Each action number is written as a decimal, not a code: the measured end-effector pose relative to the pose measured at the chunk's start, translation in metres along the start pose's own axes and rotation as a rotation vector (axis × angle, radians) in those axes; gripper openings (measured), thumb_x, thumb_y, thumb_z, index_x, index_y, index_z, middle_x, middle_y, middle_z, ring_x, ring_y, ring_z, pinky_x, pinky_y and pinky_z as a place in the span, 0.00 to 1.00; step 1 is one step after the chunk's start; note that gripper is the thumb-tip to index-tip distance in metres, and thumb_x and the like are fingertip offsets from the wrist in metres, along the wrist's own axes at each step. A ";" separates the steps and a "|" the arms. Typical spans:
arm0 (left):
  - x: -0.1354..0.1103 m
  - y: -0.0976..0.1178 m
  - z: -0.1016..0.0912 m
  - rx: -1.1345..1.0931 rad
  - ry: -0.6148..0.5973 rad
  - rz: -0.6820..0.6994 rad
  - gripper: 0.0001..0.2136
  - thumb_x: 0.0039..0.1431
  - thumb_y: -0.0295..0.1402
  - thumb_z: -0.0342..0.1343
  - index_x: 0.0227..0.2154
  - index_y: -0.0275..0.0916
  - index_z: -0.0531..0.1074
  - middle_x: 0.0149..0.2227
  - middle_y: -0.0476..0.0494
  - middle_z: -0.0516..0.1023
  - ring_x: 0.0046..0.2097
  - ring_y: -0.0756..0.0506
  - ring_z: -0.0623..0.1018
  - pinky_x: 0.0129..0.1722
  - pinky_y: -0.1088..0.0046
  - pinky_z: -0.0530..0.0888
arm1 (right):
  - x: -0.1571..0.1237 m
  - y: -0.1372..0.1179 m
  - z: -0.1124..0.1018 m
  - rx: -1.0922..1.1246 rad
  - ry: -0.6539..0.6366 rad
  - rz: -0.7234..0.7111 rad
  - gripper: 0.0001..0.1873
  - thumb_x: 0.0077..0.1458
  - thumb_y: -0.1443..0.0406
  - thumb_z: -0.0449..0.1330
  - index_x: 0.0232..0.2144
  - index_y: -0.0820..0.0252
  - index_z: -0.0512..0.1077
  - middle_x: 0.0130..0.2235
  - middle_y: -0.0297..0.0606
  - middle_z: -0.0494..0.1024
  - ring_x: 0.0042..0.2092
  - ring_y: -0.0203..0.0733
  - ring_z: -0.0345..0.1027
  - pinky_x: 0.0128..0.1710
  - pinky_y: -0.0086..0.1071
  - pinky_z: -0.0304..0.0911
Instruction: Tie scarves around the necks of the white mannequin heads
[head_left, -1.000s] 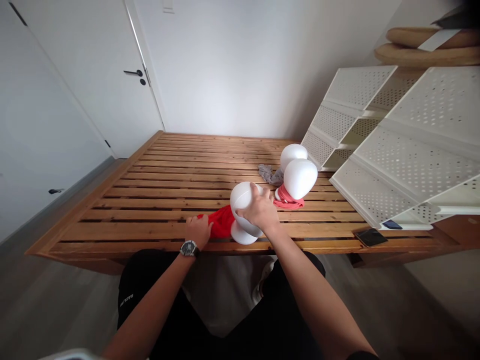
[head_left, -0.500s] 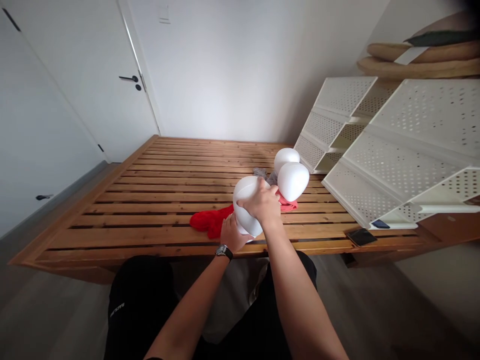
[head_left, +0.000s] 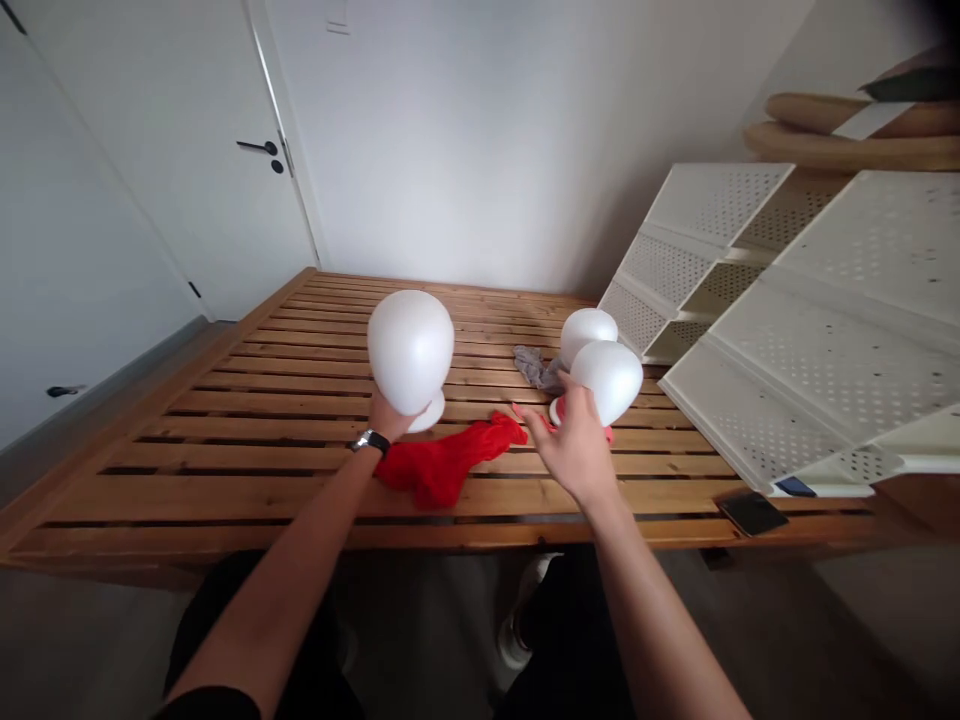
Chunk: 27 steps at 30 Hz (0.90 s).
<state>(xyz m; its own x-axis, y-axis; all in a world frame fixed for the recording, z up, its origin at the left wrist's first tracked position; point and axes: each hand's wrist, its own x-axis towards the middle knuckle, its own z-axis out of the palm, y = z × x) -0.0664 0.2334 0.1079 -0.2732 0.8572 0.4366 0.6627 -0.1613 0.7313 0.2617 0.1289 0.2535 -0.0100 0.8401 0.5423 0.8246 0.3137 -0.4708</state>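
My left hand, with a watch on the wrist, is wrapped round the narrow neck of a white egg-shaped head stand. It stands upright, its round base showing beside my hand. Just to the right, a bright red crumpled cloth lies on the slats. My right hand has its fingers apart, beside a second white head stand; whether it touches that one I cannot tell. Behind that stands a third white head stand. Paler red cloth lies round the bases, and a grey cloth is to their left.
The wooden slatted platform runs up to the white wall. White perforated bins stand at the right, with stacked tan items above. A dark phone lies at the front right edge. A white door is at the left.
The held head stand has moved left in my left hand and now stands upright. My right hand has let go of it and moved right, toward the other two. More red cloth shows.
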 end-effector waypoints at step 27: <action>0.145 -0.229 -0.039 0.203 -0.034 -0.255 0.44 0.45 0.44 0.74 0.62 0.29 0.65 0.63 0.31 0.73 0.66 0.36 0.71 0.69 0.58 0.68 | 0.152 0.230 0.032 -0.398 -0.102 0.551 0.68 0.39 0.34 0.71 0.74 0.62 0.56 0.58 0.68 0.70 0.68 0.72 0.56 0.48 0.55 0.61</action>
<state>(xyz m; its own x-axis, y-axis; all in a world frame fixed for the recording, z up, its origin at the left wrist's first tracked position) -0.2851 0.3760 0.0242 -0.4268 0.8739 0.2328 0.7025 0.1582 0.6938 0.4315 0.3432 0.2056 0.4331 0.8742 0.2195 0.8695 -0.3411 -0.3573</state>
